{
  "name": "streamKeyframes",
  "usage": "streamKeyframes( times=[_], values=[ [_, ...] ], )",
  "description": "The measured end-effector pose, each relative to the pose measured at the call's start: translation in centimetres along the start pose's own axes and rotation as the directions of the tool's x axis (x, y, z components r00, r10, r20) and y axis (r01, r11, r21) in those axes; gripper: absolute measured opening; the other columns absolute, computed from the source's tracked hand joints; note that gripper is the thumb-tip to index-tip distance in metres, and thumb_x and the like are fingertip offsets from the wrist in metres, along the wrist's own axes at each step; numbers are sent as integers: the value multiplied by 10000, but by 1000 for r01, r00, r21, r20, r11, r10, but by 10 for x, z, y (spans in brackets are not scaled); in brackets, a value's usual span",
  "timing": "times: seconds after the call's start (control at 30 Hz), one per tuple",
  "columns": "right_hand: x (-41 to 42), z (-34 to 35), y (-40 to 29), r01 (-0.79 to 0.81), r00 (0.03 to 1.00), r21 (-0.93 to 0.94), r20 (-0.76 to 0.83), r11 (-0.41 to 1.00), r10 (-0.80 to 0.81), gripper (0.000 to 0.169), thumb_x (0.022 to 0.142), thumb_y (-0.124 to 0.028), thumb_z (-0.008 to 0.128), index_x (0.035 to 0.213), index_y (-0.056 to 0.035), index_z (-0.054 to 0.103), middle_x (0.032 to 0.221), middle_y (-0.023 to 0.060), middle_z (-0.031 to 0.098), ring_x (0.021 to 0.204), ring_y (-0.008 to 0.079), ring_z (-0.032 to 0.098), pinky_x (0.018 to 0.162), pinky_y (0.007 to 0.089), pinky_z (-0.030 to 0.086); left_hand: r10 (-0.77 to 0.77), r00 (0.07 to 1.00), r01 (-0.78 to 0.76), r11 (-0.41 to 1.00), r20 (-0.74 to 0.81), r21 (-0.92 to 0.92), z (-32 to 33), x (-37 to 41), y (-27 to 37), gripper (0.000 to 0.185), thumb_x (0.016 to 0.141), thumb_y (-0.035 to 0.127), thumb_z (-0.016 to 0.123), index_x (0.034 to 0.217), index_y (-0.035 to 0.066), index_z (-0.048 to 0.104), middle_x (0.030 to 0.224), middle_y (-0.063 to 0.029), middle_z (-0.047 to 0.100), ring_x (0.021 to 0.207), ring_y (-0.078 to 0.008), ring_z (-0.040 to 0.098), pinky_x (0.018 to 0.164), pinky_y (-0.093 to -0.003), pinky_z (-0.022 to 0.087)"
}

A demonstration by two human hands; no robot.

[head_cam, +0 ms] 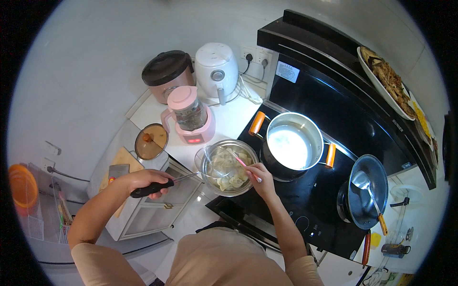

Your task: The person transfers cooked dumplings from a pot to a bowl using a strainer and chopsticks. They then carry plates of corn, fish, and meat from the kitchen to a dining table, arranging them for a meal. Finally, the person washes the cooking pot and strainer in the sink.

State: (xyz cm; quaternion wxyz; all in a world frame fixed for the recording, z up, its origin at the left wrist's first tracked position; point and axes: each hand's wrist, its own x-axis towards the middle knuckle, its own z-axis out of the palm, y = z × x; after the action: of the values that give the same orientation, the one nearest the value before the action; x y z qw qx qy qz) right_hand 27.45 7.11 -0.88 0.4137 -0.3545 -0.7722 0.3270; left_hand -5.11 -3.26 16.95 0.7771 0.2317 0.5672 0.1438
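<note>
My left hand [148, 178] grips the black handle of a wire-mesh strainer [198, 159]. The strainer's round basket reaches over a stainless steel bowl [255, 157] of pale dumplings [225, 183]; whether the mesh touches them I cannot tell. Pinched in my right hand [263, 178] is a thin utensil with a pink and white handle [241, 161]. Its far end points into the bowl over the dumplings, and its tip is hard to make out. Just right of the bowl, a steel pot [311, 127] with orange-brown side handles stands on the black cooktop [307, 200], holding clear liquid.
Behind the bowl stand a pink electric kettle [190, 114], a rice cooker [168, 69] and a white air fryer [216, 68]. A tilted pan [374, 189] holds a ladle at right. A cleaver [118, 170] lies on a cutting board [126, 159] near a glass lid [152, 141].
</note>
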Motion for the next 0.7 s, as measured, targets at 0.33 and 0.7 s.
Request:
streamKeyframes(
  times=[0.33,0.7],
  values=[
    [6,-5,-2,-41,988,-31,147,999,45,131,756,-70,595,874,-18,616,814,101,565,719,257,573,624,301,456,140,985,-147,987,-95,-60,4,-34,-3,364,839,134,453,1176,1,412,680,-69,494,474,-132,462,393,-232,335],
    [-3,-17,-27,-103,993,-86,-67,991,97,108,764,-77,583,857,-27,608,786,101,564,688,264,577,602,306,456,238,968,-241,970,-79,-39,-3,-23,-6,371,841,147,453,1185,14,412,677,-63,495,464,-119,464,384,-219,342]
  ],
)
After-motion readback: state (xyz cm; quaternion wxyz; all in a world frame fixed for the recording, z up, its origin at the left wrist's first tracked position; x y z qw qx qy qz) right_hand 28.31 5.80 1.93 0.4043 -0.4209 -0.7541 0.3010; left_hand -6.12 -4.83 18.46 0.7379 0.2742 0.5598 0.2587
